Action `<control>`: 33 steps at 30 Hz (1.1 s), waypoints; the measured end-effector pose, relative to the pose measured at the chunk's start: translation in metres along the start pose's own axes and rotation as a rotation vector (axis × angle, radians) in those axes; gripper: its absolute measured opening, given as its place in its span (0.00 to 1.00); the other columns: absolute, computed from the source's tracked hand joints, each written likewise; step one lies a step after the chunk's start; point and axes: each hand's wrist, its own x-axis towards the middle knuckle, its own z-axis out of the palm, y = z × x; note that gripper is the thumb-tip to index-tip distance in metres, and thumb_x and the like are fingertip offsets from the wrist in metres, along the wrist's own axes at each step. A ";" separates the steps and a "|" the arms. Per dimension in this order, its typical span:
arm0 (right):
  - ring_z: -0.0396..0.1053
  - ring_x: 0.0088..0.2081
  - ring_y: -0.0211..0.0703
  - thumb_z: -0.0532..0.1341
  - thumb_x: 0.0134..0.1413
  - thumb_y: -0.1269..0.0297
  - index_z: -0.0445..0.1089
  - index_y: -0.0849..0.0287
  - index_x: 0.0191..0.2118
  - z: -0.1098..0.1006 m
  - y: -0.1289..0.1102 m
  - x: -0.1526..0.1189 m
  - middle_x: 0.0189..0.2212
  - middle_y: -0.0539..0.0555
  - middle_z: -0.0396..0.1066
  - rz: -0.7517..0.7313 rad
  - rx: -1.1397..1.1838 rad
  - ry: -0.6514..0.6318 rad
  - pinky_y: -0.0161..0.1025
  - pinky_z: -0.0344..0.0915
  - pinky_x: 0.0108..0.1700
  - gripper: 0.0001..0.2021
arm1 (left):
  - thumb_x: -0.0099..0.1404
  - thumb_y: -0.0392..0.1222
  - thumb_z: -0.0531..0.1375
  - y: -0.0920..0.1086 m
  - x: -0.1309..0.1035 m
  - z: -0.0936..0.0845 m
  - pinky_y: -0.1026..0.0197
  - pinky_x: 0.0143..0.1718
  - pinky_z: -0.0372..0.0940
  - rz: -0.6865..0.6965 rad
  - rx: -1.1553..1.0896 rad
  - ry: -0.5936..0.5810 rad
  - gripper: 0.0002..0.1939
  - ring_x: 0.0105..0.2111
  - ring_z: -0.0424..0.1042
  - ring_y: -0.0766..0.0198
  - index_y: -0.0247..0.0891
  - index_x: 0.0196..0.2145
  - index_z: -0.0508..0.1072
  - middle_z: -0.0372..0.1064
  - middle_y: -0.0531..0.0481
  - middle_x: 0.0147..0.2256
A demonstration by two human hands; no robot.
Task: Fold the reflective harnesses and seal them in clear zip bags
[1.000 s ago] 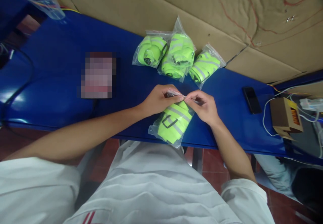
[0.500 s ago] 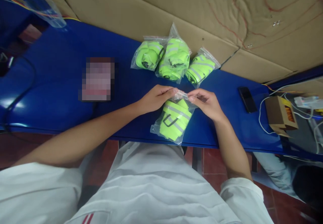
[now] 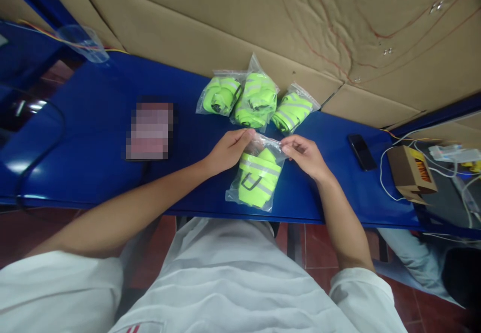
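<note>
A clear zip-lock bag point(image 3: 233, 193) rests on the blue table in front of me. Folded inside it is a neon yellow-green reflective vest point(image 3: 259, 180) with silver stripes and a dark loop. My left hand point(image 3: 229, 151) pinches the bag's upper left corner between thumb and fingers. At the upper right corner, my right hand point(image 3: 303, 155) pinches the same top edge. The bag's mouth stretches between both hands. Just beyond, several similar bagged vests point(image 3: 259, 92) lie grouped against the cardboard.
A cardboard panel point(image 3: 210, 27) stands along the back of the blue table point(image 3: 191, 193). At left are a pixelated item point(image 3: 150, 130) and a clear plastic cup point(image 3: 88, 45). A black phone point(image 3: 362, 151) and an open carton point(image 3: 409, 173) with cables lie right. Another person's sleeve point(image 3: 409, 253) shows lower right.
My hands have spread slightly apart along the bag's top edge, the left one shifting left. The whole view has tilted a little; the other bags stay in place.
</note>
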 end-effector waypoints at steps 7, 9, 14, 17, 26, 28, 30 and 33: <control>0.62 0.27 0.35 0.69 0.59 0.40 0.75 0.59 0.33 0.003 0.010 0.001 0.25 0.48 0.69 -0.028 -0.128 0.051 0.35 0.58 0.30 0.23 | 0.71 0.71 0.56 -0.003 0.003 -0.002 0.62 0.38 0.65 -0.070 0.022 0.054 0.34 0.34 0.73 0.62 0.35 0.35 0.81 0.77 0.48 0.33; 0.63 0.27 0.36 0.68 0.59 0.38 0.75 0.58 0.34 0.007 0.013 0.001 0.25 0.48 0.69 -0.029 -0.173 0.066 0.36 0.58 0.31 0.24 | 0.70 0.71 0.56 -0.004 0.003 -0.001 0.61 0.39 0.65 -0.108 0.033 0.081 0.34 0.34 0.73 0.61 0.35 0.34 0.80 0.77 0.48 0.33; 0.63 0.26 0.37 0.68 0.58 0.37 0.74 0.56 0.34 0.016 0.012 0.000 0.25 0.48 0.69 -0.067 -0.078 0.220 0.37 0.60 0.29 0.24 | 0.64 0.65 0.67 -0.003 0.002 0.000 0.59 0.49 0.70 -0.204 -0.254 0.043 0.29 0.46 0.77 0.56 0.38 0.50 0.77 0.79 0.47 0.44; 0.62 0.24 0.36 0.70 0.55 0.37 0.72 0.54 0.34 0.020 0.006 0.000 0.23 0.46 0.67 -0.065 0.106 0.378 0.37 0.62 0.27 0.23 | 0.57 0.57 0.75 -0.001 0.000 0.000 0.55 0.52 0.72 -0.325 -0.383 -0.143 0.38 0.52 0.77 0.53 0.43 0.59 0.68 0.78 0.45 0.50; 0.63 0.25 0.35 0.68 0.54 0.33 0.74 0.56 0.37 0.012 -0.007 0.005 0.26 0.48 0.67 0.023 0.571 0.518 0.34 0.61 0.25 0.27 | 0.49 0.50 0.80 0.035 0.007 -0.033 0.57 0.44 0.76 -0.022 -0.213 -0.054 0.50 0.44 0.80 0.56 0.51 0.61 0.56 0.77 0.50 0.48; 0.62 0.25 0.34 0.70 0.52 0.35 0.73 0.57 0.36 0.010 -0.005 0.007 0.26 0.48 0.67 0.067 0.558 0.528 0.33 0.58 0.24 0.27 | 0.48 0.55 0.80 0.046 0.022 -0.056 0.59 0.42 0.74 0.033 -0.199 0.113 0.49 0.41 0.78 0.59 0.51 0.61 0.59 0.77 0.51 0.44; 0.61 0.24 0.33 0.69 0.52 0.34 0.72 0.57 0.35 0.010 0.000 0.008 0.26 0.48 0.66 0.100 0.474 0.503 0.32 0.57 0.23 0.27 | 0.47 0.59 0.80 0.051 0.042 -0.080 0.58 0.43 0.75 0.032 -0.148 0.255 0.51 0.40 0.77 0.61 0.51 0.62 0.60 0.76 0.54 0.42; 0.61 0.24 0.34 0.64 0.55 0.31 0.72 0.57 0.35 0.016 0.008 0.009 0.26 0.49 0.67 0.108 0.321 0.413 0.33 0.57 0.23 0.29 | 0.66 0.59 0.68 0.046 0.068 -0.104 0.47 0.57 0.72 -0.041 0.130 0.267 0.38 0.54 0.74 0.56 0.44 0.66 0.61 0.73 0.47 0.58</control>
